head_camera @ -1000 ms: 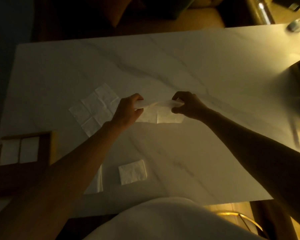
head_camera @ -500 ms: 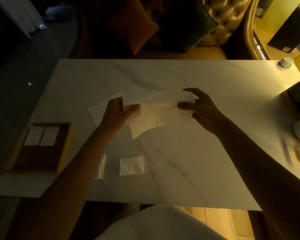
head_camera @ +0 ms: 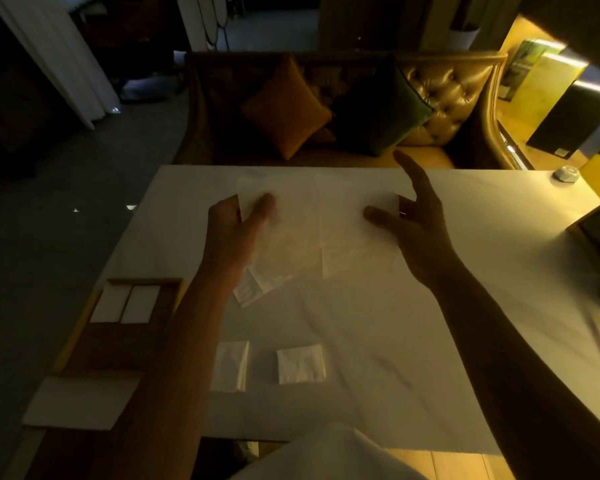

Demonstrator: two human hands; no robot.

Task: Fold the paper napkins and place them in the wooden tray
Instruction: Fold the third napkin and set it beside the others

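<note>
Now the open napkin (head_camera: 319, 230) is spread out almost flat between my hands, where half a second ago it was still partly folded and sagging. Both hands sit farther apart than before. My left hand (head_camera: 234, 230) pinches its upper left corner between thumb and fingers. My right hand (head_camera: 418, 230) pinches its right edge with the thumb in front, forefinger straight and pointing away from me. The sheet hangs above the tabletop (head_camera: 430, 341), its wider span running left to right from hand to hand, top edge away from me, crease lines crossing near its middle. Nearer me lie two folded napkins (head_camera: 301, 363). The wooden tray (head_camera: 142, 281) at my left holds two more (head_camera: 125, 304).
</note>
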